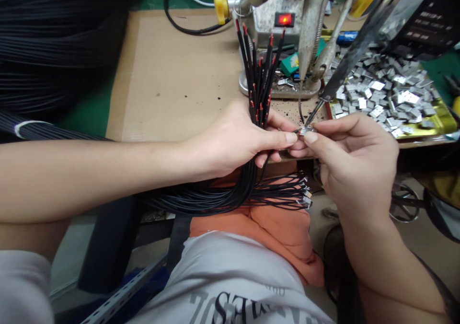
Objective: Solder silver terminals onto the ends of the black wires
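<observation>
My left hand is closed round a bundle of black cables whose stripped ends, with red inner wires, stick up above it. Its thumb and finger also pinch one cable end at the right. My right hand pinches a small silver metal connector against that cable end. The tip of a soldering iron comes down just above the connector, beside a thin solder wire. Whether tip and connector touch I cannot tell. Below, cables with connectors on their ends lie across my lap.
A yellow tray heaped with silver connectors stands at the right. Behind my hands is the soldering machine with a lit red switch. Cardboard covers the table. A large mass of black cables hangs at the upper left.
</observation>
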A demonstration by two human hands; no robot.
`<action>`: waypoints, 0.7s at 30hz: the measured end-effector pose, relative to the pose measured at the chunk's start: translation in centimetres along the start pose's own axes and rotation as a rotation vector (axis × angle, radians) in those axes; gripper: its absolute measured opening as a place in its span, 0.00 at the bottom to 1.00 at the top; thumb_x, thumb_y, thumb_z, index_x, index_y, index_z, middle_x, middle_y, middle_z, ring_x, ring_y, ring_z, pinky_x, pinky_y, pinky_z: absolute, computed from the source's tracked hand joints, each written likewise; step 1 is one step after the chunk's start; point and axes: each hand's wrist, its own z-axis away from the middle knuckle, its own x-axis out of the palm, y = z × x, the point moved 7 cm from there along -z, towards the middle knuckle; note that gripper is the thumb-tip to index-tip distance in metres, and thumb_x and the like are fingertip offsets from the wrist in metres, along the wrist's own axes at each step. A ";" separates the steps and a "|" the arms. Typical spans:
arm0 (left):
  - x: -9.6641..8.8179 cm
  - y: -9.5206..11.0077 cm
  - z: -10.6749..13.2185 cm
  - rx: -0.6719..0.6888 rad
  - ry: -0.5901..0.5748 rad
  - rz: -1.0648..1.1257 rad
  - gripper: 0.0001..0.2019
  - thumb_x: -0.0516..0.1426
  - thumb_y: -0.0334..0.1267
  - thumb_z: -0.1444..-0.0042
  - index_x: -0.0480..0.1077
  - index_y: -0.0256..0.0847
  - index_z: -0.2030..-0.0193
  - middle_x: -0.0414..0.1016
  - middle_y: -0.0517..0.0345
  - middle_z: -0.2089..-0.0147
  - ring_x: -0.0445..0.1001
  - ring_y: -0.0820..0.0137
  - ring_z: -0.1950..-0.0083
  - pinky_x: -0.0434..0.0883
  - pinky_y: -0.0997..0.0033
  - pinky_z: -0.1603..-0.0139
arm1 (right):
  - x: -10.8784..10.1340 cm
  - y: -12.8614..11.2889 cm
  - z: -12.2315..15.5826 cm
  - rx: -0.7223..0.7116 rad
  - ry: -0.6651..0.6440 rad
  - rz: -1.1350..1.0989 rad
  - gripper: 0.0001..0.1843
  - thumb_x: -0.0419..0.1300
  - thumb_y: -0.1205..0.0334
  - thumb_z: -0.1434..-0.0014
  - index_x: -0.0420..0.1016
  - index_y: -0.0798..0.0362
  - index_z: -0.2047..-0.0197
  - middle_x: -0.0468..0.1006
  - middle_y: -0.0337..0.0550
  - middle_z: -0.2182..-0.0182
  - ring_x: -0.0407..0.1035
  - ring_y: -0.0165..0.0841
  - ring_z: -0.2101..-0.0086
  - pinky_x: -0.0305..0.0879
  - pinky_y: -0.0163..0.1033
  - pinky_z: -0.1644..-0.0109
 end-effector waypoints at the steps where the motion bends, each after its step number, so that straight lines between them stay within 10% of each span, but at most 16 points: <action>1: 0.0 0.0 0.0 -0.001 0.006 -0.001 0.07 0.69 0.20 0.36 0.84 0.33 0.63 0.82 0.60 0.74 0.73 0.80 0.79 0.65 0.81 0.81 | 0.0 0.0 0.0 -0.002 -0.001 -0.007 0.11 0.80 0.67 0.39 0.83 0.49 0.60 0.87 0.34 0.70 0.87 0.36 0.72 0.92 0.41 0.61; 21: -0.3 -0.2 -0.3 0.022 0.012 0.000 0.06 0.69 0.22 0.37 0.85 0.35 0.64 0.83 0.59 0.73 0.75 0.78 0.78 0.67 0.81 0.80 | 0.2 -0.2 0.1 -0.019 -0.002 -0.021 0.10 0.79 0.70 0.38 0.84 0.48 0.60 0.88 0.34 0.69 0.88 0.36 0.70 0.92 0.40 0.60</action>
